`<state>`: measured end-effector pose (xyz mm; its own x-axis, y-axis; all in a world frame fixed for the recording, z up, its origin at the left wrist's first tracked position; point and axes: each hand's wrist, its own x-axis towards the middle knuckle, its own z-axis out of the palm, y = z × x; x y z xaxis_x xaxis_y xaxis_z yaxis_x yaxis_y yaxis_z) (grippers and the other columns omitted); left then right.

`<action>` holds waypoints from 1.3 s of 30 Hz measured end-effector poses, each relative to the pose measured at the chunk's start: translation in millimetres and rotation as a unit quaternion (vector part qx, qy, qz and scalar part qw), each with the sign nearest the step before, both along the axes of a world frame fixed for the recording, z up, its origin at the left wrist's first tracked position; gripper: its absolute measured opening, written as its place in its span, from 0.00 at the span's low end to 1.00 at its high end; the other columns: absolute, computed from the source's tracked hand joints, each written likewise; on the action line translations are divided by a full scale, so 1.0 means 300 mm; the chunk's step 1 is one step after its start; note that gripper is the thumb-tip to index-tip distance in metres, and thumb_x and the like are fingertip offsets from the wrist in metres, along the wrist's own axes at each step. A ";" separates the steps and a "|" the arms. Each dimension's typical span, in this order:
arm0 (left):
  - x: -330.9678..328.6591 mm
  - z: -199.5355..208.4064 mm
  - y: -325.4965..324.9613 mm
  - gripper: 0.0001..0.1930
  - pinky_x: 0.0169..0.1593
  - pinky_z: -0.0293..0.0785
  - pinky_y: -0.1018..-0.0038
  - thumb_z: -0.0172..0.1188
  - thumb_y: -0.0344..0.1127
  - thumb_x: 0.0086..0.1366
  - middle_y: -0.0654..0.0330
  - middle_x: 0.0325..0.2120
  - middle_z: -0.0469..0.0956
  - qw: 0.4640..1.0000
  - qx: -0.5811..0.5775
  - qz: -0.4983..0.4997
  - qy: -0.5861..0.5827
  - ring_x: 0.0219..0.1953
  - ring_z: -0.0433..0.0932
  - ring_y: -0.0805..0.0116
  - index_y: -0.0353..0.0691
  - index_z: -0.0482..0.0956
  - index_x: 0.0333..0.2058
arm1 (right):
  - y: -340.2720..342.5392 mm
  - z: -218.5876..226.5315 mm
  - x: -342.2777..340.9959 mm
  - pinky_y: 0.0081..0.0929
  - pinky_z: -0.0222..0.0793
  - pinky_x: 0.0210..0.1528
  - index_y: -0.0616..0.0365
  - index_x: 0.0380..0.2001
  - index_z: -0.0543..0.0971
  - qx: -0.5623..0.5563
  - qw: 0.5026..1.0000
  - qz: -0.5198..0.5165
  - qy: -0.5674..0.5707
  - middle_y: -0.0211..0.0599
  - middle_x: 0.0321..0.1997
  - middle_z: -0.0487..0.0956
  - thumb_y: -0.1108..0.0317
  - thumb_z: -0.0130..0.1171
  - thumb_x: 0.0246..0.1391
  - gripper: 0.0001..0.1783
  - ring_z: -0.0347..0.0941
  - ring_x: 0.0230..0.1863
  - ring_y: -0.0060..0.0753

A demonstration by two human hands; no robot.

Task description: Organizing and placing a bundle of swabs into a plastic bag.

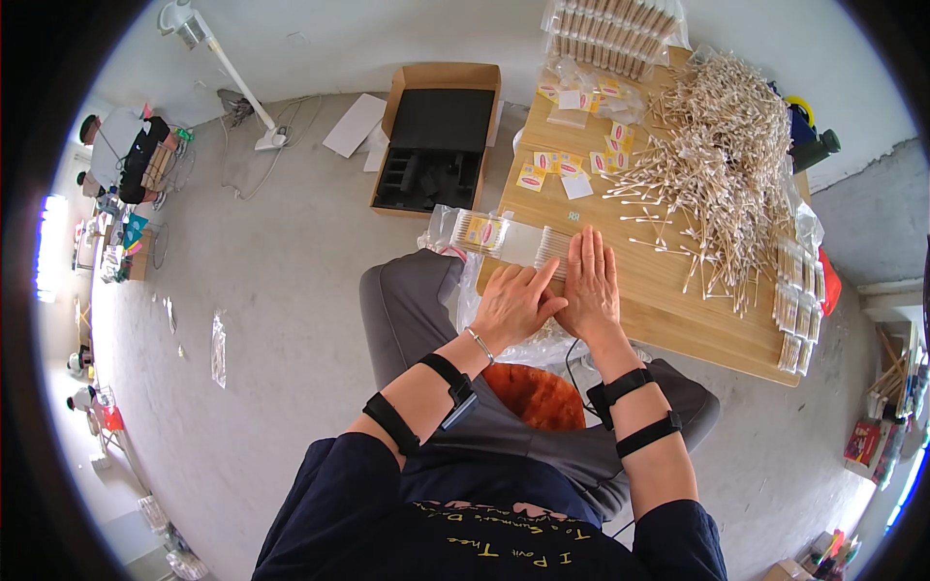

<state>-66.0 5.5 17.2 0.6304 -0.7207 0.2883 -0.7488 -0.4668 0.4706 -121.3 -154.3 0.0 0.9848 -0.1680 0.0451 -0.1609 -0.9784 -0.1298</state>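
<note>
A neat row of cotton swabs (pixel 553 246) lies at the near left edge of the wooden table. Flat along its right side rests my right hand (pixel 589 283), fingers straight and together. My left hand (pixel 515 302) is at the row's near end, index finger stretched out against the swabs and thumb meeting my right hand. Neither hand grips anything visible; the undersides are hidden. Left of the row is a clear bag of swabs (pixel 481 230) with a yellow card in it. A large heap of loose swabs (pixel 722 136) covers the table's right side.
Yellow-and-white cards (pixel 554 163) are scattered on the table (pixel 678 324). Packed swab bundles stand at the back (pixel 615 34) and right corner (pixel 796 305). An open cardboard box (pixel 436 136) with black foam sits on the floor, near a white lamp stand (pixel 232 73).
</note>
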 end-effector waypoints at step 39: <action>0.053 0.003 -0.046 0.34 0.38 0.78 0.57 0.52 0.63 0.68 0.52 0.29 0.84 0.995 0.093 0.017 0.040 0.32 0.83 0.51 0.43 0.70 0.62 | 0.010 0.010 0.007 0.45 0.29 0.80 0.67 0.73 0.49 0.012 0.999 -0.014 0.029 0.53 0.81 0.42 0.44 0.48 0.61 0.49 0.33 0.82 0.50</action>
<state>-50.0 -8.3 18.1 0.6707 -0.7351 0.0991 -0.6946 -0.5756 0.4315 -119.3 -151.4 3.1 0.9805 -0.1960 -0.0162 -0.1963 -0.9702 -0.1422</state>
